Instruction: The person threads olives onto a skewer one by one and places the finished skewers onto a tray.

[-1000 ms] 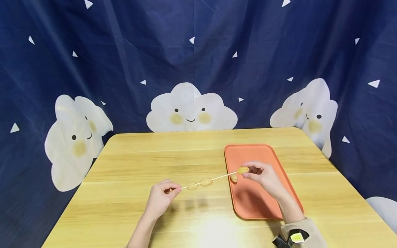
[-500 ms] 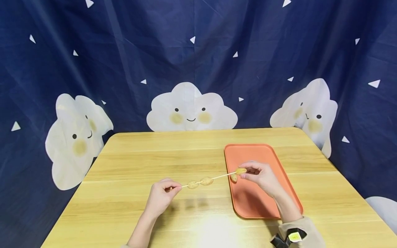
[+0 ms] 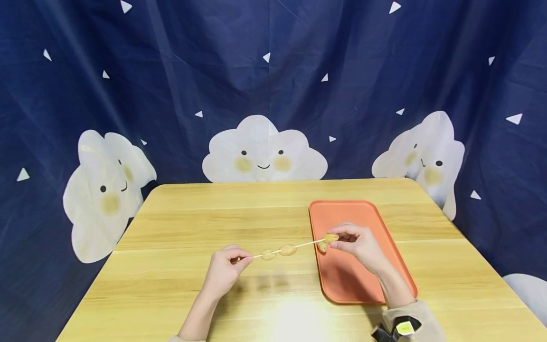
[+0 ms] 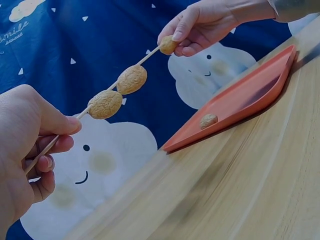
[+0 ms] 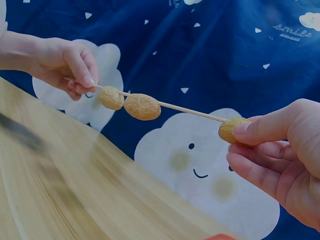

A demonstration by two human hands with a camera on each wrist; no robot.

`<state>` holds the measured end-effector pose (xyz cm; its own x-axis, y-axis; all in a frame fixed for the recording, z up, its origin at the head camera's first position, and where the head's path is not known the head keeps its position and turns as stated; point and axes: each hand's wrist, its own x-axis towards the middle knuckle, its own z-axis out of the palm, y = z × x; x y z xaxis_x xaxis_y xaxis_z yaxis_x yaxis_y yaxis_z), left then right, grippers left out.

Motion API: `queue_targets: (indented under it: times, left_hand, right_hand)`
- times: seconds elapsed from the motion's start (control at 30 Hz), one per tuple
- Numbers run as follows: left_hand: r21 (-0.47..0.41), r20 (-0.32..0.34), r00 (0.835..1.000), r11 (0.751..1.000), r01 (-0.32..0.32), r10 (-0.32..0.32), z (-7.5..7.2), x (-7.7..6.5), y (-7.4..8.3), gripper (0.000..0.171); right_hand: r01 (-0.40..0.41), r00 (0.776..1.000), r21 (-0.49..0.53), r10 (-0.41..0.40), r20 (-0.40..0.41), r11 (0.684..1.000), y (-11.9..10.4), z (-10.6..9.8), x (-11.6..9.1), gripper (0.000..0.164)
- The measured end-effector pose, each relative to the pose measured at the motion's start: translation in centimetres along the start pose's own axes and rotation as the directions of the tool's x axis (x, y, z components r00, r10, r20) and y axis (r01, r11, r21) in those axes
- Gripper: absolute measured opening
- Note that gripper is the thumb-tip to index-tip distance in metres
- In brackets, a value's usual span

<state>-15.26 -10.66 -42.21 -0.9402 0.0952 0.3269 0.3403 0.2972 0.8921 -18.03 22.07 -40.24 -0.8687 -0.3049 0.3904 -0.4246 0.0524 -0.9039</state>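
My left hand pinches the rear part of a thin wooden skewer between thumb and fingers. Two tan, wrinkled oval food pieces are threaded side by side on the stick, just ahead of that thumb. At the skewer's far end, my right hand pinches a third oval food piece, which meets the tip; how deep the point sits inside cannot be seen. The skewer hangs above the table, sloping up to the right. One more oval piece lies in the orange tray, near its left edge.
The tray rests on the right half of a wooden table, beneath the right hand. A dark blue curtain with white clouds and triangles stands behind the table. A black strap with a yellow label is on the right sleeve.
My right hand has shifted slightly left with its oval piece, and my left hand slightly right with the skewer. The bare stretch of stick between the pieces looks shorter.
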Motion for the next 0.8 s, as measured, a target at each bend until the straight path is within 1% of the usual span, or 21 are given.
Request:
queue_targets:
  times: [0.37, 0.63, 0.8]
  left_hand:
    - [-0.007, -0.001, 1.0, 1.0, -0.015, 0.015, 0.45, 0.39, 0.11, 0.008]
    - [0.01, 0.005, 1.0, 1.0, -0.025, 0.025, 0.5, 0.6, 0.75, 0.01]
    - [0.0, -0.004, 1.0, 1.0, -0.029, 0.029, 0.62, 0.69, 0.81, 0.012]
  right_hand:
    - [0.043, 0.999, 0.031, -0.043, 0.012, 0.999, -0.02, -0.05, 0.09, 0.026]
    - [0.053, 0.998, 0.037, -0.054, 0.012, 0.998, -0.14, -0.28, 0.18, 0.029]
    - [0.058, 0.998, 0.041, -0.059, 0.011, 0.997, -0.12, -0.36, 0.26, 0.029]
